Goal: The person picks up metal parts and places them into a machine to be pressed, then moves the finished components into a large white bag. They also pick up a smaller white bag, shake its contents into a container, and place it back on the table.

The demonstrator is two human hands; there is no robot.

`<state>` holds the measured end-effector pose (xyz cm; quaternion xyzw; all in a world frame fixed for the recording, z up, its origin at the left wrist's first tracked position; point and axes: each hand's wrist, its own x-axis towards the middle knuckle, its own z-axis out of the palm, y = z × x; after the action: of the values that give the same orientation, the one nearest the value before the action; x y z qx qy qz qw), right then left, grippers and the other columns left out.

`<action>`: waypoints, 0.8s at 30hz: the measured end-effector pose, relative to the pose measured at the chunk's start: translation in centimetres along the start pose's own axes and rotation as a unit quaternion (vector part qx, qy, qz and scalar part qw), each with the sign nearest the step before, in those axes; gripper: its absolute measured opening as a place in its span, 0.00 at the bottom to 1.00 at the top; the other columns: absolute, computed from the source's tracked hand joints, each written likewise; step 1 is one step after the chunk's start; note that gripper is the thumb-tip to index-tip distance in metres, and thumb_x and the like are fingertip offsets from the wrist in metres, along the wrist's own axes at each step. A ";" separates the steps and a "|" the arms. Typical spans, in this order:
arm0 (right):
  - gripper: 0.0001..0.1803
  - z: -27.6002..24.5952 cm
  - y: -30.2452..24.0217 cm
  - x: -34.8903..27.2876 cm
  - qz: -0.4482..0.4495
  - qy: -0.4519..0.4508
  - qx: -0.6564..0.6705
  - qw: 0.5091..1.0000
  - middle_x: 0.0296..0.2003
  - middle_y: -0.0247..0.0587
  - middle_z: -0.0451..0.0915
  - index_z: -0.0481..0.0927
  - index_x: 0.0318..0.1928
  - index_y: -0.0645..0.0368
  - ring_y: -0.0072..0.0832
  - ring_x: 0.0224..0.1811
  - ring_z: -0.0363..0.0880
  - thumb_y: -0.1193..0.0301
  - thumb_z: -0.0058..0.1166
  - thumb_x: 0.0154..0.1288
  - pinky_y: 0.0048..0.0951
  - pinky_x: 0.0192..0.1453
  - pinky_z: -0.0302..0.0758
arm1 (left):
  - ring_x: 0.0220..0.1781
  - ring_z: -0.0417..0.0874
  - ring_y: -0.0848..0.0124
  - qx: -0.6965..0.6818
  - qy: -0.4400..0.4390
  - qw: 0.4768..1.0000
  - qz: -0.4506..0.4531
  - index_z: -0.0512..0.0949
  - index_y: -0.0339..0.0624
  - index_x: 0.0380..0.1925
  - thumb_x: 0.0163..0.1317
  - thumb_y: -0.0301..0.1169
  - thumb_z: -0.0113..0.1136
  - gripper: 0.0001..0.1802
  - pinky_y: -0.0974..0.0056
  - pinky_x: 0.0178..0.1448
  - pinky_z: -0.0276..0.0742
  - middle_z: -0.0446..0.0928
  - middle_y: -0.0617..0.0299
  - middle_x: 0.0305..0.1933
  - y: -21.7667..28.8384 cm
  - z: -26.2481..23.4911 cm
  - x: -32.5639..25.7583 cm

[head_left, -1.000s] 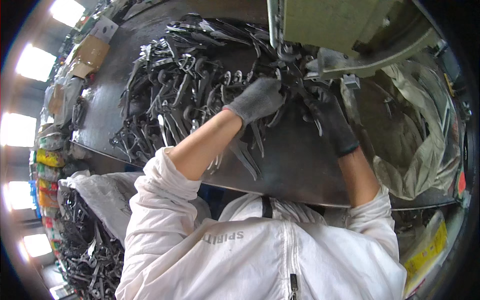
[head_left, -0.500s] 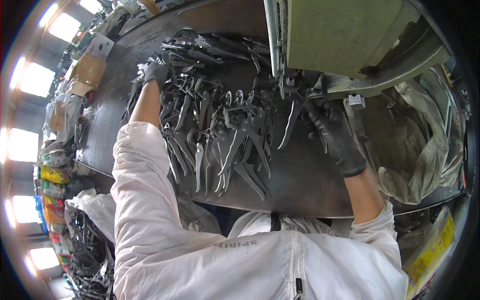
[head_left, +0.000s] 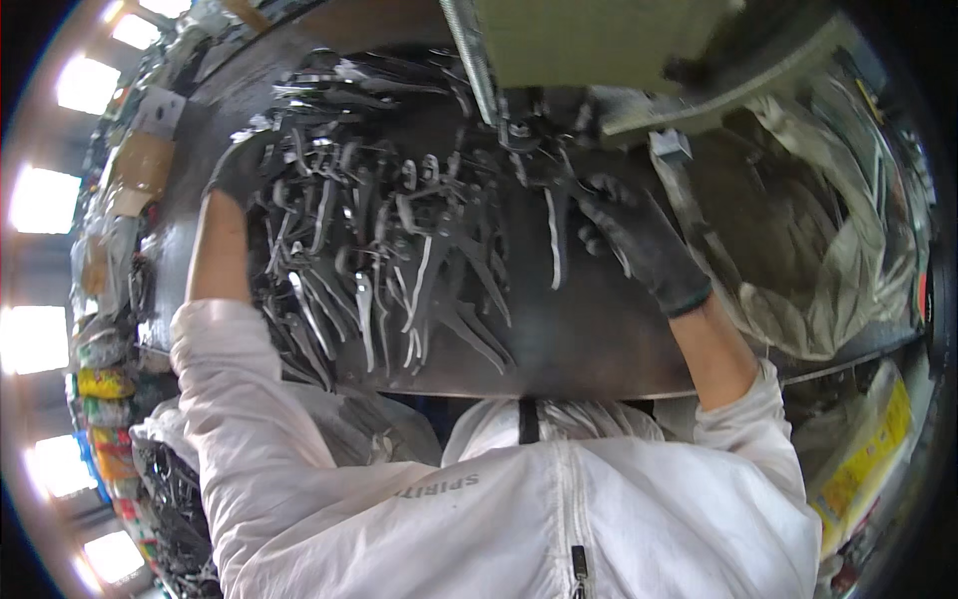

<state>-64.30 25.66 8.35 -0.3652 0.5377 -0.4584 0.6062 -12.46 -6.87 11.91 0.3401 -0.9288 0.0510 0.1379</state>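
Note:
Dark metal plier-like tools (head_left: pixel 429 270) with long pale-edged handles lie in a dense heap on the dark metal table. At the heap's left end is my left hand (head_left: pixel 244 168) in a dark glove, its fingers blurred against the tools. My right hand (head_left: pixel 639 240), gloved in the same way, curls round one handle of a single plier-like tool (head_left: pixel 556 225). That tool's other handle points toward me, and its head sits under the machine. Whether the left fingers hold anything is not visible.
A pale green machine (head_left: pixel 579 45) with a metal rod (head_left: pixel 469 60) overhangs the table's far side. To the right is a sack-lined opening (head_left: pixel 798 329) with a small white box (head_left: pixel 671 146) at its edge. A cardboard box (head_left: pixel 145 170) stands far left. More tools (head_left: pixel 359 85) lie behind the heap.
My left hand has shifted left and nearer along the heap's edge. The right hand stays at the tool under the machine. The whole view has turned a little.

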 end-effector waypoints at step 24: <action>0.27 -14.9 -4.4 15.8 -0.172 0.045 -0.664 0.726 0.60 0.45 0.83 0.80 0.63 0.47 0.46 0.64 0.79 0.47 0.55 0.72 0.41 0.71 0.73 | 0.44 0.82 0.72 -0.520 -0.187 0.804 -0.220 0.79 0.33 0.56 0.79 0.37 0.50 0.18 0.66 0.53 0.78 0.83 0.62 0.43 39.8 4.4 4.8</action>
<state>-79.69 10.05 5.18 -0.7398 0.6591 -0.0962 0.0949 -42.67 19.70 9.10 0.4153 -0.7241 -0.5361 0.1256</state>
